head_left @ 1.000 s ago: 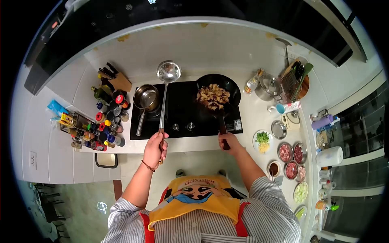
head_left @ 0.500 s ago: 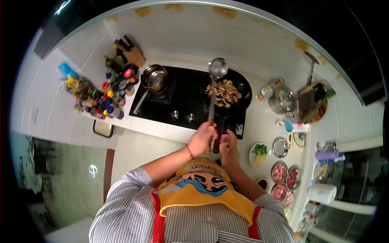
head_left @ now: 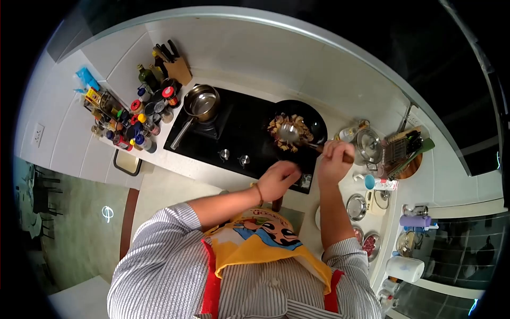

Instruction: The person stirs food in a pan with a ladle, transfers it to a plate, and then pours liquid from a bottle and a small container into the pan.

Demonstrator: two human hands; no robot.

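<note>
My right hand [head_left: 334, 159] is closed round the wooden end of the ladle handle [head_left: 348, 158]. The metal ladle [head_left: 288, 133] reaches left from it, its bowl down on the browned food pieces [head_left: 306, 131] in the black wok [head_left: 316, 118]. Across the wok handle [head_left: 277, 204] lies my left hand [head_left: 280, 179], with its fingers curled round it; the end of the handle shows below the palm. The wok sits on the right part of the black hob [head_left: 241, 122].
A steel saucepan [head_left: 202, 103] is on the hob's left side. Bottles and jars [head_left: 137, 123] crowd the left corner beside a knife block [head_left: 179, 70]. On the right counter are a lidded pot [head_left: 368, 145], a blue cup [head_left: 369, 182] and metal bowls [head_left: 356, 207], one with meat [head_left: 369, 245].
My left hand has let go of the ladle and moved onto the wok handle. My right hand has taken the ladle, rising to the right. The ladle bowl has come down onto the food.
</note>
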